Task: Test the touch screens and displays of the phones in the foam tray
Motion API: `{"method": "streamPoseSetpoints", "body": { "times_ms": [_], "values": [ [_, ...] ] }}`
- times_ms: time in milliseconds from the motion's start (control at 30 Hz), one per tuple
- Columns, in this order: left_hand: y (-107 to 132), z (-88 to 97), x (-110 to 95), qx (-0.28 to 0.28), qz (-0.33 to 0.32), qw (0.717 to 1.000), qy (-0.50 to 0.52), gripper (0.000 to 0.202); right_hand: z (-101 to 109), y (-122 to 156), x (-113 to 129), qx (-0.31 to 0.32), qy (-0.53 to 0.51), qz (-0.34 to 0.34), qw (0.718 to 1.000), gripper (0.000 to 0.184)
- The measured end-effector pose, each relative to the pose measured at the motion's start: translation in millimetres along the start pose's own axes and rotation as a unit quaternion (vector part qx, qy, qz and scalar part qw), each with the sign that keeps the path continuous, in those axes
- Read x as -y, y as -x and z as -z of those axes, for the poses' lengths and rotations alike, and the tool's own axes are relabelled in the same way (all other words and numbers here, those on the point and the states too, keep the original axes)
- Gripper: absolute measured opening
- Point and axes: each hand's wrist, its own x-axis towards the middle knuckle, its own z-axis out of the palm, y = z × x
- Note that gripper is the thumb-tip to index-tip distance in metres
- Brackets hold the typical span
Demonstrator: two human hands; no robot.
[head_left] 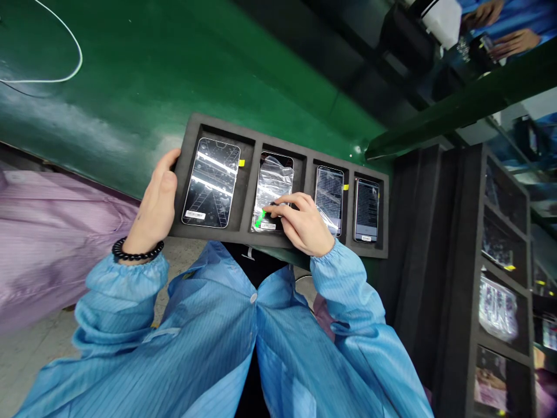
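As our left hand clamped the left end of the tray, thumb over the rim, the tray hung at the near edge of the green table, just in front of our blue coat. Four phones lay in it, one per slot. Our right hand rested curled on the second phone, the one under crinkled film, fingertips right at the green tab by its near end. Pinching or only pressing, we could not tell. A bead bracelet ringed the left wrist. To the right stood a stack of like trays, and far off, another person's hands
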Motion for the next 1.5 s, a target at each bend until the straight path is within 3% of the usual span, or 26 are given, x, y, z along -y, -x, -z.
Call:
{"method": "streamPoseSetpoints", "body": {
  "times_ms": [767,1500],
  "values": [
    [1,-0.3,-2,-0.004,-0.006,1.000,-0.001,0.081,7,-8,-26,-0.011,0.020,-0.067,0.997,0.032],
    [0,-1.0,2,-0.002,-0.015,1.000,-0.001,0.079,17,-22,-45,-0.043,0.040,-0.088,0.994,0.029]
  ]
}}
